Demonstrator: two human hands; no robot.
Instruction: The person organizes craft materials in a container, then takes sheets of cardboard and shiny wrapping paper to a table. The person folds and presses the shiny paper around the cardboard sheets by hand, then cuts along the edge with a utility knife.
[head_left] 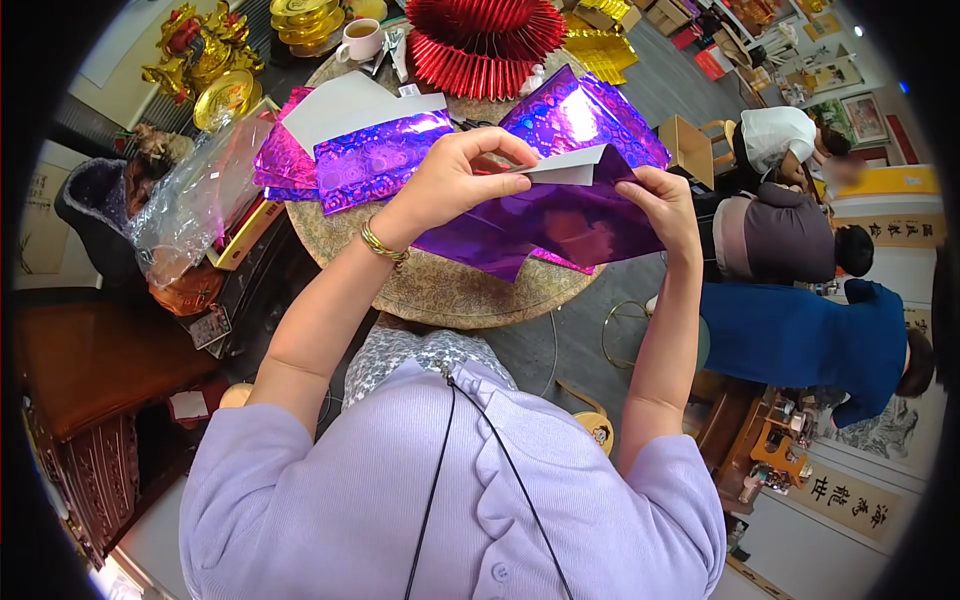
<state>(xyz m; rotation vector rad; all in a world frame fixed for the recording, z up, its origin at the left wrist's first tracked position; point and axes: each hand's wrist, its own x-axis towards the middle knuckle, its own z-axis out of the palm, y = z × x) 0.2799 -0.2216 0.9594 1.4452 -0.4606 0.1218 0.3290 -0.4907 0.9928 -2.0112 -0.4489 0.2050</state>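
Note:
Between my two hands hangs a sheet of shiny purple foil paper, its top edge folded over so a strip of the pale back shows. My left hand pinches the fold near its left end, fingertips pressed together. On the right, my right hand grips the sheet's upper right corner between thumb and fingers. Behind it on the round patterned table lie more purple holographic sheets, a pink foil sheet and another purple sheet. The table surface under the held sheet is partly hidden.
A red pleated foil piece stands at the table's back, beside a cup of tea. Gold foil ornaments and clear plastic wrap are at left. A cardboard box stands right, with several people beyond.

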